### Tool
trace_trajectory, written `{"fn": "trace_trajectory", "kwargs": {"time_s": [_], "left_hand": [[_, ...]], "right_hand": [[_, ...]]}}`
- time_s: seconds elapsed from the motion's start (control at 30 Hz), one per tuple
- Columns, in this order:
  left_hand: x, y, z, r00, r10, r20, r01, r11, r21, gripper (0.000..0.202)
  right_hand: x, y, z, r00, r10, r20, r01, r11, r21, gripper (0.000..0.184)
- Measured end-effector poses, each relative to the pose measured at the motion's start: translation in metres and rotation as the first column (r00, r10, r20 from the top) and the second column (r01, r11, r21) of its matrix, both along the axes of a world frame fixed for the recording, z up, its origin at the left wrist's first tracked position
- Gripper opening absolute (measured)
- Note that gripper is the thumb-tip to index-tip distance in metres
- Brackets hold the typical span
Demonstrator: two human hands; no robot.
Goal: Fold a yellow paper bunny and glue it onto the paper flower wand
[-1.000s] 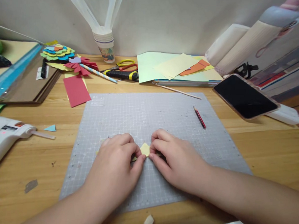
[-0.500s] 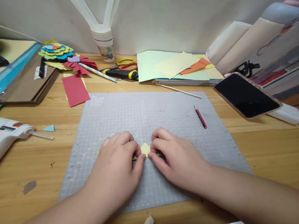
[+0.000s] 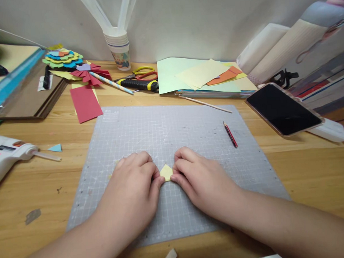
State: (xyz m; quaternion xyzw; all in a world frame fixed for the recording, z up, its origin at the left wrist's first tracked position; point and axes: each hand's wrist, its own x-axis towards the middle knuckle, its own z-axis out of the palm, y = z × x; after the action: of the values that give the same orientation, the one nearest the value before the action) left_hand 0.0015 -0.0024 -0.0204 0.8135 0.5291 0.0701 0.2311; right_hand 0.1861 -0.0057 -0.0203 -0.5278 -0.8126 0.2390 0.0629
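A small piece of pale yellow paper, with a pointed top edge, is pinched between my two hands low over the grey cutting mat. My left hand grips its left end between thumb and fingers. On the other side, the thumb and fingers of my right hand close on its right end. Both ends of the paper are hidden by my fingers. Bits of yellow show on the mat just behind my left hand, partly covered.
A pencil and a thin stick lie on the mat's right and back. Behind are red paper, scissors, paper cups and stacked coloured paper. A glue gun stands left, a phone right.
My left hand has shifted slightly left, so more of the yellow paper shows between the hands. My right hand stays almost in place.
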Motion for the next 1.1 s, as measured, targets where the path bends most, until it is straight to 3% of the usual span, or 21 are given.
{"fn": "trace_trajectory", "kwargs": {"time_s": [0.73, 1.1], "left_hand": [[0.0011, 0.0031, -0.0003, 0.999, 0.042, -0.008, -0.042, 0.999, -0.011, 0.019], [-0.0079, 0.0052, 0.0068, 0.988, -0.011, -0.151, 0.006, 0.999, -0.033, 0.018]], "right_hand": [[-0.002, 0.0014, 0.002, 0.999, -0.009, 0.049, 0.008, 1.0, 0.022, 0.012], [0.0007, 0.0002, 0.0076, 0.986, -0.004, 0.164, -0.003, 0.999, 0.042, 0.014]]}}
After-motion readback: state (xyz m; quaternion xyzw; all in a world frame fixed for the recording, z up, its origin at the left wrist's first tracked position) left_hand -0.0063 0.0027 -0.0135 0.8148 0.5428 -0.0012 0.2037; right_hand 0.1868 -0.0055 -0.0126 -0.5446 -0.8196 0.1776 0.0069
